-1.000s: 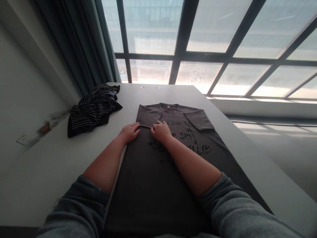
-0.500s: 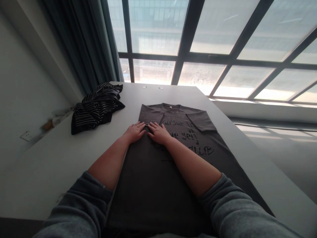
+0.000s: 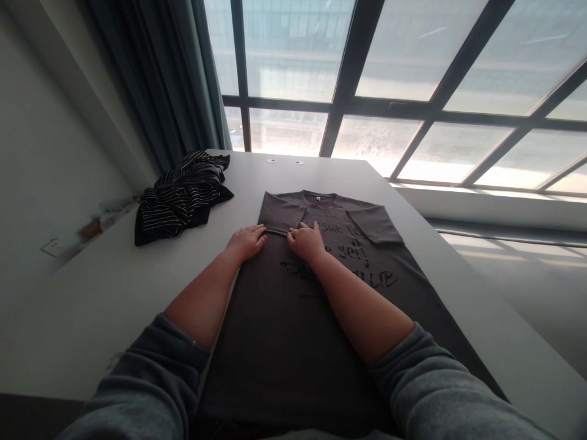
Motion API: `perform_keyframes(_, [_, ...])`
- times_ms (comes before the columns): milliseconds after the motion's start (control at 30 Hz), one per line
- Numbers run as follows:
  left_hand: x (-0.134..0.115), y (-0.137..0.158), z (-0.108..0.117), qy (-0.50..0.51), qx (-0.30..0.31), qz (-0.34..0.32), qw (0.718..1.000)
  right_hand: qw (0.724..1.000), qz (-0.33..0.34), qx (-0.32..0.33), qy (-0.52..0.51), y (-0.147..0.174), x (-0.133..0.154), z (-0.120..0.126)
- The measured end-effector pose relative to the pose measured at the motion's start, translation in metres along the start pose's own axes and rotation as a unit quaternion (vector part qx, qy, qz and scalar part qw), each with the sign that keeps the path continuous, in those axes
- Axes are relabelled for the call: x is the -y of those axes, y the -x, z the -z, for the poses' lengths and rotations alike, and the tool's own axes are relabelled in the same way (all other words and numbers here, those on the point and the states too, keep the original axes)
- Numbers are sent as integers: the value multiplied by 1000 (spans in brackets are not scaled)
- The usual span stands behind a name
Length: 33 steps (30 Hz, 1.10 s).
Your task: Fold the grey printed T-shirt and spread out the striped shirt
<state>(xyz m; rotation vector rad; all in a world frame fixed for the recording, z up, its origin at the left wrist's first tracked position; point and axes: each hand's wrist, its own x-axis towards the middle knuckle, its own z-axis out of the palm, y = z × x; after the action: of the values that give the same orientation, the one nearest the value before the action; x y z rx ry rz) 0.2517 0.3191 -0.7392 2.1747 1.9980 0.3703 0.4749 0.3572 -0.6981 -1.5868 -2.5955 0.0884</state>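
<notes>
A dark grey T-shirt (image 3: pixel 275 342) lies spread front up on the white table, its collar at the far end and both short sleeves folded inward over the chest. Dark lettering runs across its front. On the left sleeve's outer end rests my left hand (image 3: pixel 249 242), fingers stretched out flat and pointing away from me. My right hand (image 3: pixel 308 242) is at the inner corner of that sleeve's hem, with thumb and forefinger together on the cloth and the other fingers bent above the lettering.
A crumpled black garment with white stripes (image 3: pixel 178 205) lies at the table's (image 3: pixel 114 305) far left. Beyond stand a dark curtain (image 3: pixel 160 73) and large framed windows (image 3: pixel 293 55). A wall socket (image 3: pixel 54 247) shows at left.
My right hand has slid right along the sleeve hem, away from my left hand, and its fingers have drawn in. My left hand stays nearly in place. The shirt lies as before.
</notes>
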Motion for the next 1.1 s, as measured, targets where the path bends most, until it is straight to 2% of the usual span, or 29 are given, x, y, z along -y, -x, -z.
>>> perform_keyframes(133, [-7,2,4,-14,8,3,1000,999,0,-13,-37,0,-1,-2])
perform_keyframes(300, [-18,2,1,-14,-8,-110,994,994,20,-56,-93,-2,-4,-3])
perform_keyframes(367, [-20,1,-3,-13,-1,-127,992,994,31,-47,-99,-2,-4,-5])
perform_keyframes(533, [-16,-3,-12,-15,50,-120,991,994,55,64,-67,-2,-4,-11])
perform_keyframes(600, [-14,-3,-12,-13,50,-119,992,994,54,74,-52,-2,-4,-12])
perform_keyframes(867, [-13,-1,-5,-17,21,-90,996,999,-1,-4,-42,-4,-4,-5])
perform_keyframes(1100, [-24,6,9,-86,-7,-35,996,998,-12,-33,-53,-7,-8,-8])
